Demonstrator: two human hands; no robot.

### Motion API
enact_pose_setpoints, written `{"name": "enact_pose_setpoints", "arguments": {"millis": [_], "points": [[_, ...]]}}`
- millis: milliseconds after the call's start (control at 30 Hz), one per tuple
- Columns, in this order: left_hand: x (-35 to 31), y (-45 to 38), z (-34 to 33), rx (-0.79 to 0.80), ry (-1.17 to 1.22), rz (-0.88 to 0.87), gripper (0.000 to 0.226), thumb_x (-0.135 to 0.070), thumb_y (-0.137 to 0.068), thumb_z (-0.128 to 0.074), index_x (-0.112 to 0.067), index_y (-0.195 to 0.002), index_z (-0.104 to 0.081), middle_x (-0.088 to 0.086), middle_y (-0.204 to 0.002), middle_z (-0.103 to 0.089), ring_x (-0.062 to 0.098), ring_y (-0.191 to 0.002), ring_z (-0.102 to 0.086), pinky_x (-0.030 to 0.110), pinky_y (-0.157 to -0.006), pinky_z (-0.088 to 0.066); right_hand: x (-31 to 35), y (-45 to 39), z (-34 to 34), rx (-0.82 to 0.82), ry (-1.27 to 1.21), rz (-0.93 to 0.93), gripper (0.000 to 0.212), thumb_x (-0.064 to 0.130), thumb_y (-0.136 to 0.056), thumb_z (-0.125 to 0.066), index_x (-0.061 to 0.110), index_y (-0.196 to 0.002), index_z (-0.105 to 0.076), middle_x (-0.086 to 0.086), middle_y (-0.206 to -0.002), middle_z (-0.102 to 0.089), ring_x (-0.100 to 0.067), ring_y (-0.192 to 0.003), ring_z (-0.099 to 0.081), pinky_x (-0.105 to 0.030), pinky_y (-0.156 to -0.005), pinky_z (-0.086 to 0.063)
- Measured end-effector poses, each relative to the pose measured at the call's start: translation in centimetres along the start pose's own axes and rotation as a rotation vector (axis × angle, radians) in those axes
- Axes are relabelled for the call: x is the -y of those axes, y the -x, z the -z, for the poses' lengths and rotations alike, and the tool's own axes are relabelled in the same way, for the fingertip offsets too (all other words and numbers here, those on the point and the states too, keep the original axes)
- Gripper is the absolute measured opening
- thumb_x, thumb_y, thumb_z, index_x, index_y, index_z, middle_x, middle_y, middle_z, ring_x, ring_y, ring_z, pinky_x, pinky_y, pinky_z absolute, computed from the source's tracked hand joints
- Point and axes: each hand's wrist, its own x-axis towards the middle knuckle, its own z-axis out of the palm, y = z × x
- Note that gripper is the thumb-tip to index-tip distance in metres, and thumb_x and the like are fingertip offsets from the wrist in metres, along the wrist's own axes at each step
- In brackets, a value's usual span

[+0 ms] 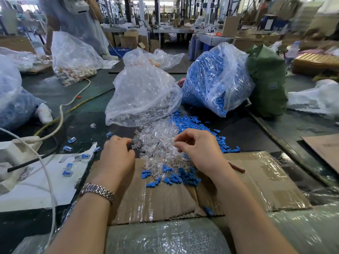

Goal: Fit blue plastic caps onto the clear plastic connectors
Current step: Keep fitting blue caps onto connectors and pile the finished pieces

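Note:
A heap of clear plastic connectors (157, 140) spills from a clear bag (143, 96) onto the table and a flat cardboard sheet (256, 180). Loose blue caps (185, 176) lie around the heap and beside the bag of blue caps (214, 79). My left hand (117, 154) reaches into the left edge of the heap, its fingers curled round a clear connector (134, 143). My right hand (198, 147) hovers over the right side, fingertips pinching at a clear piece (176, 142). Several capped connectors (67, 170) lie at the left.
White paper (36, 186), a white cable (49, 173) and a white device (16, 149) lie at the left. A green bag (267, 77) stands at the right, and further bags of parts at the back left. Another person stands at the far left.

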Motion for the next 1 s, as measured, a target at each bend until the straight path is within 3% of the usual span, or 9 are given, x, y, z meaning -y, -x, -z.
{"name": "enact_pose_setpoints", "arguments": {"millis": [133, 300, 400, 467, 533, 633, 867, 1000], "points": [[-0.5, 0.1, -0.5, -0.009, 0.042, -0.026, 0.020, -0.015, -0.097, -0.064, -0.019, -0.113, -0.076, 0.004, -0.115, -0.062, 0.023, -0.107, -0.059, 0.037, -0.093, -0.050, 0.0, 0.0, 0.0, 0.019, 0.018, 0.012, 0.003, 0.026, -0.092, -0.074, 0.028, -0.091, -0.072, 0.009, -0.078, -0.072, 0.003, -0.074, -0.065, -0.008, -0.064, -0.048], [-0.8, 0.6, 0.4, -0.053, 0.202, -0.037, 0.010, -0.018, -0.092, -0.073, -0.021, -0.102, -0.074, -0.005, -0.098, -0.071, 0.010, -0.088, -0.065, 0.025, -0.079, -0.051, -0.1, 0.0, 0.1, 0.000, -0.017, 0.006, 0.007, 0.026, -0.092, -0.074, 0.029, -0.087, -0.071, 0.009, -0.076, -0.073, 0.001, -0.069, -0.065, -0.011, -0.059, -0.046], [-1.3, 0.8, 1.3, 0.000, 0.579, 0.028, 0.011, -0.016, -0.087, -0.079, -0.022, -0.096, -0.075, -0.007, -0.080, -0.076, 0.006, -0.072, -0.072, 0.014, -0.062, -0.054, -0.2, -0.1, 0.1, 0.009, -0.084, -0.013, 0.009, 0.024, -0.092, -0.074, 0.029, -0.085, -0.071, 0.009, -0.076, -0.074, -0.002, -0.072, -0.069, -0.023, -0.070, -0.056], [-1.6, 0.9, 1.7, 0.170, 0.946, 0.109, 0.017, -0.011, -0.081, -0.080, -0.015, -0.097, -0.076, 0.003, -0.085, -0.078, 0.014, -0.078, -0.076, 0.017, -0.065, -0.058, -0.2, -0.1, 0.0, 0.045, -0.200, -0.024, 0.008, 0.019, -0.092, -0.074, 0.025, -0.086, -0.072, 0.005, -0.079, -0.075, -0.006, -0.075, -0.072, -0.028, -0.077, -0.058], [-1.8, 0.9, 1.8, 0.353, 1.289, 0.177, 0.024, -0.006, -0.074, -0.079, -0.006, -0.099, -0.077, 0.016, -0.096, -0.077, 0.026, -0.090, -0.076, 0.022, -0.074, -0.060, 0.1, 0.0, 0.1, 0.073, -0.347, -0.002, 0.006, 0.015, -0.090, -0.076, 0.020, -0.088, -0.073, -0.001, -0.082, -0.076, -0.012, -0.077, -0.074, -0.026, -0.076, -0.058], [-2.2, 1.1, 1.5, 0.511, 1.530, 0.187, 0.019, 0.000, -0.077, -0.075, -0.003, -0.095, -0.080, 0.020, -0.096, -0.075, 0.026, -0.088, -0.076, 0.023, -0.073, -0.060, 0.4, 0.0, 0.3, 0.074, -0.480, 0.063, 0.003, 0.010, -0.091, -0.073, 0.013, -0.092, -0.073, -0.004, -0.082, -0.077, -0.017, -0.079, -0.076, -0.024, -0.074, -0.059], [-3.3, 1.7, 1.4, 0.543, 1.580, 0.160, 0.014, -0.007, -0.081, -0.070, -0.006, -0.091, -0.081, 0.017, -0.091, -0.076, 0.020, -0.079, -0.076, 0.021, -0.066, -0.060, 1.0, 0.4, 0.0, 0.072, -0.394, 0.256, 0.009, 0.005, -0.094, -0.069, 0.013, -0.092, -0.069, 0.007, -0.077, -0.071, -0.008, -0.075, -0.070, -0.015, -0.071, -0.051], [-3.5, 2.0, 1.5, 0.573, 1.564, 0.140, 0.017, -0.007, -0.081, -0.071, -0.004, -0.094, -0.081, 0.019, -0.092, -0.076, 0.022, -0.082, -0.076, 0.022, -0.068, -0.060, 0.9, 0.6, -0.2, 0.076, -0.254, 0.298, 0.003, 0.010, -0.094, -0.070, 0.013, -0.095, -0.070, 0.006, -0.081, -0.070, -0.010, -0.076, -0.066, -0.022, -0.073, -0.053]]}}
